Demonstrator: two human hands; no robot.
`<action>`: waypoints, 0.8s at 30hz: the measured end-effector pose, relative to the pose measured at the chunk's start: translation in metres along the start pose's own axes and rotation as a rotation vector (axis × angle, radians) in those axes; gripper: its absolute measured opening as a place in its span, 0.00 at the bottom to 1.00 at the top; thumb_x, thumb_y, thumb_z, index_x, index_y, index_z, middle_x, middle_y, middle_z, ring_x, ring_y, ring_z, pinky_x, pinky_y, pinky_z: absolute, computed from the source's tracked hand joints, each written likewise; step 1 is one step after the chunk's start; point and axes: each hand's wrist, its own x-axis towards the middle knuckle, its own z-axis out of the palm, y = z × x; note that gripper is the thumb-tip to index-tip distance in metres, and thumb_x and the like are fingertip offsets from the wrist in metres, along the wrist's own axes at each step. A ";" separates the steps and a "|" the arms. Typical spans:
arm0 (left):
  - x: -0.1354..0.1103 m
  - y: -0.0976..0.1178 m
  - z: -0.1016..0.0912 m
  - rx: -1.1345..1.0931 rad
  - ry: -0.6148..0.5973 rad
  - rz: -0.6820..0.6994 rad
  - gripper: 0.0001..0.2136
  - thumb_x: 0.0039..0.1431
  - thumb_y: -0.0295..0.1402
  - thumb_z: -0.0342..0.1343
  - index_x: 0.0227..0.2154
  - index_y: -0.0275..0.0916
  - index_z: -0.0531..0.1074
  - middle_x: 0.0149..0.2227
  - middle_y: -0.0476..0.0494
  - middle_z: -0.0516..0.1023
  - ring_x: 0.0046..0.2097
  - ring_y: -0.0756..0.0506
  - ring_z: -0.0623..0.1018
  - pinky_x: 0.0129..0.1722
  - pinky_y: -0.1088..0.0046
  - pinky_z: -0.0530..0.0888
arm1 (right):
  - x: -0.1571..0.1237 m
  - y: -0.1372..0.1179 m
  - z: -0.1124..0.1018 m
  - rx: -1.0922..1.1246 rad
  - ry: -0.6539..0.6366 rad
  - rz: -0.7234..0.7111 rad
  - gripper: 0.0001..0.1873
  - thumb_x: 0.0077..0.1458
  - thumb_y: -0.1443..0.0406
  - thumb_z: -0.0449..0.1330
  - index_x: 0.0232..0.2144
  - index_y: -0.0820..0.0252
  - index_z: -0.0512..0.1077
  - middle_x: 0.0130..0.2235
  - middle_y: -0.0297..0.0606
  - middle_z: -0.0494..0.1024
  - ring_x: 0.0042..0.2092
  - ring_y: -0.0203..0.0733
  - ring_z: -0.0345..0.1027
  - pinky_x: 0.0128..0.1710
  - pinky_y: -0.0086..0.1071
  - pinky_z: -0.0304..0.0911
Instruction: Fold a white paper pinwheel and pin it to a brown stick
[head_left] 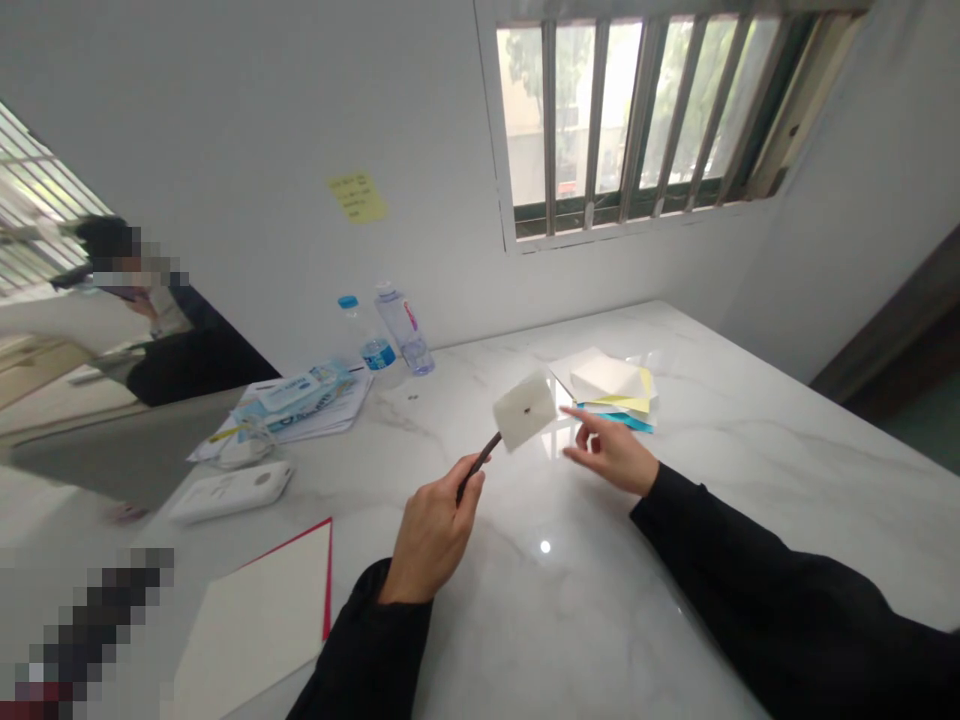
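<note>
My left hand is closed around a thin dark stick and holds it up over the white marble table. A small white folded paper piece sits on the stick's far end, pinned through a dark spot at its centre. My right hand hovers just right of the paper with its index finger stretched toward the paper's edge and the other fingers loosely apart; it holds nothing. Both arms wear black sleeves.
A stack of coloured paper sheets lies behind my right hand. Two water bottles stand by the wall, beside a wipes pack on papers and a white case. A red-edged sheet lies near left. Another person sits at left.
</note>
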 end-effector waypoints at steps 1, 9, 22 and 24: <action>0.000 0.001 -0.001 0.005 -0.001 0.003 0.19 0.73 0.44 0.43 0.56 0.47 0.74 0.39 0.47 0.85 0.38 0.42 0.82 0.37 0.71 0.68 | 0.001 -0.001 -0.001 0.008 0.148 0.003 0.39 0.59 0.62 0.62 0.70 0.58 0.59 0.32 0.31 0.74 0.27 0.35 0.64 0.34 0.31 0.64; 0.000 0.003 -0.002 -0.005 0.018 -0.009 0.19 0.72 0.43 0.43 0.55 0.46 0.75 0.38 0.48 0.84 0.36 0.43 0.81 0.35 0.72 0.67 | -0.001 -0.001 0.000 -0.025 0.010 -0.008 0.39 0.54 0.63 0.66 0.68 0.57 0.63 0.29 0.29 0.73 0.26 0.36 0.64 0.32 0.31 0.63; 0.000 0.001 -0.001 -0.024 -0.004 0.005 0.18 0.72 0.43 0.44 0.54 0.47 0.75 0.34 0.49 0.83 0.32 0.44 0.79 0.33 0.73 0.65 | 0.001 -0.004 0.005 0.033 0.151 -0.050 0.45 0.55 0.64 0.65 0.72 0.54 0.56 0.31 0.28 0.73 0.25 0.33 0.63 0.31 0.28 0.62; 0.001 0.001 -0.001 -0.037 -0.012 0.001 0.18 0.72 0.43 0.44 0.54 0.47 0.75 0.35 0.49 0.83 0.33 0.44 0.79 0.34 0.73 0.66 | 0.001 -0.004 0.005 0.017 -0.046 -0.070 0.37 0.50 0.64 0.68 0.63 0.55 0.70 0.25 0.26 0.71 0.24 0.34 0.63 0.29 0.28 0.61</action>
